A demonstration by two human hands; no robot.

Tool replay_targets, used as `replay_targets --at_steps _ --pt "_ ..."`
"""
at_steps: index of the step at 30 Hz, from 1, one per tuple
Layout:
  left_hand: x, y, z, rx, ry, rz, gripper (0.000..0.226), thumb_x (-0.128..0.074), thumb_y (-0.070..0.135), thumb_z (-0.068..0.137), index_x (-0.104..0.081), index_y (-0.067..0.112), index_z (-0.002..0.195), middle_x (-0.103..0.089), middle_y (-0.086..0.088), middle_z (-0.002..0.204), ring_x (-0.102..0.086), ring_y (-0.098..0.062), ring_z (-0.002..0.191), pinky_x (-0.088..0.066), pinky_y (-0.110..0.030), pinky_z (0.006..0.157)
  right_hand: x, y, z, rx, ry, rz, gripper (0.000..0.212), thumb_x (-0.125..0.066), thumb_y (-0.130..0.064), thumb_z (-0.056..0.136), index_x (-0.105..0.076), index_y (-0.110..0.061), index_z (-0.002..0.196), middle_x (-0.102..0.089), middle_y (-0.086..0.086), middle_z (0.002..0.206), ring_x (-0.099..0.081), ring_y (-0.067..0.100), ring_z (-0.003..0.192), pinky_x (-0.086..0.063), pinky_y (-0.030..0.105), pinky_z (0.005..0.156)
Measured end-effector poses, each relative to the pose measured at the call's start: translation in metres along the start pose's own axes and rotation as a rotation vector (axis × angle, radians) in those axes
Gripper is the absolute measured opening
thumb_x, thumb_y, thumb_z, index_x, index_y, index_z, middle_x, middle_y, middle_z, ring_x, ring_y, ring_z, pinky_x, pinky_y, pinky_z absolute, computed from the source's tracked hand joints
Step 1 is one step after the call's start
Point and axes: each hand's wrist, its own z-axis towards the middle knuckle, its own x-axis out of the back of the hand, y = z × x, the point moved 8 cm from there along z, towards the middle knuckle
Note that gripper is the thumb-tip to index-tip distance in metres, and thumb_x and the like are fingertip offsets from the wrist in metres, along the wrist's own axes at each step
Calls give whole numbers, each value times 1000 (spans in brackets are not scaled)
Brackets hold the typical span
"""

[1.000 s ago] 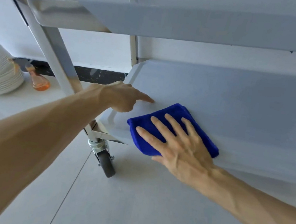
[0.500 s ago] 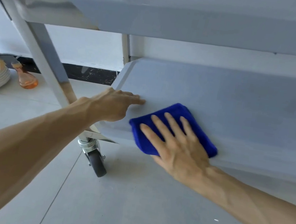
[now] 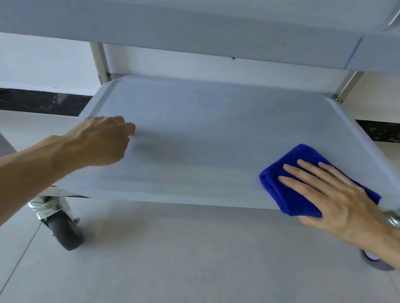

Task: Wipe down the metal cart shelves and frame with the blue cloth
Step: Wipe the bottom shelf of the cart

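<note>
Hands working on the bottom shelf of a wheeled metal cart.

Folded blue microfibre cloth [image 3: 298,187] is lying near the front right corner of the flat grey metal lower shelf [image 3: 208,137], and the person's right hand [image 3: 335,199] is pressing down on it with fingers straight and spread, gripping nothing. The left hand [image 3: 101,141] is resting at the shelf's left edge with its fingers curled under; whether they are grasping the rim cannot be told, since the fingertips are blurred. A broad grey upper shelf [image 3: 184,29] is spanning the top of the view, joined to the lower one by thin metal corner posts [image 3: 101,62]. A dark grey caster wheel [image 3: 66,230] is standing on the pale tiled floor [image 3: 190,277] below the front left corner.
</note>
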Motion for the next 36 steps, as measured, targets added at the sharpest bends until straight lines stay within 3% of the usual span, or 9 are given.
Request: replay_targets --at_steps 5,9,12,16,23,25,29,33,36 --pt "1 95 26 -76 26 -222 43 -42 31 102 -44 27 145 -36 3 156 -39 -26 139 -30 -41 111 0 -24 24 -98 6 53 85 -77 -34 71 -45 -24 150 -45 0 155 -44 28 142 -40 54 111" --pt "-16 147 34 -70 58 -235 52 -36 27 101 -31 26 153 -23 4 163 -19 -21 149 -16 -43 120 -7 -49 46 -91 -31 61 88 -69 -47 74 -37 -31 154 -40 -1 158 -40 29 144 -34 54 113" --pt "-18 152 32 -43 108 -307 51 -33 22 100 -36 25 151 -32 4 160 -25 -21 147 -17 -43 119 -11 -47 46 -55 -19 104 88 -71 -46 79 -30 -34 156 -35 -3 161 -33 29 148 -31 55 115" --pt "-12 151 27 -33 168 -329 57 -23 36 94 -45 24 146 -42 4 154 -33 -23 143 -20 -43 118 -13 -9 13 39 -28 92 92 -75 -37 77 -28 -37 156 -31 -6 163 -28 23 150 -28 49 119" --pt "-10 156 25 -36 174 -326 62 -20 39 90 -45 23 145 -42 3 154 -33 -24 143 -20 -43 118 -9 108 -72 -290 -288 28 99 -75 -49 73 -22 -40 156 -24 -11 164 -20 15 153 -22 47 122" --pt "-9 158 25 -27 178 -323 62 -20 38 90 -46 22 144 -43 2 153 -34 -24 143 -21 -44 118 -12 100 -68 -327 -305 43 96 -67 -65 76 -19 -42 156 -18 -13 166 -15 16 154 -18 48 123" --pt "-8 158 24 -13 180 -321 62 -20 39 90 -46 23 143 -45 2 152 -34 -24 142 -22 -45 117 -16 54 -27 -376 -344 211 97 -23 -94 71 -3 -50 155 -1 -16 168 3 15 155 -1 48 124" --pt "-8 157 23 -25 172 -327 62 -18 41 90 -45 25 144 -43 5 153 -32 -22 143 -21 -44 118 -23 14 16 -373 -386 488 78 -4 -87 80 -5 -56 152 2 -21 166 12 7 152 11 46 122" --pt "-10 155 23 -29 172 -316 58 -19 40 94 -44 25 145 -42 6 154 -32 -22 143 -21 -44 119 -26 37 14 -390 -355 432 57 -6 -74 93 -9 -63 148 -2 -30 163 6 0 152 6 38 124"
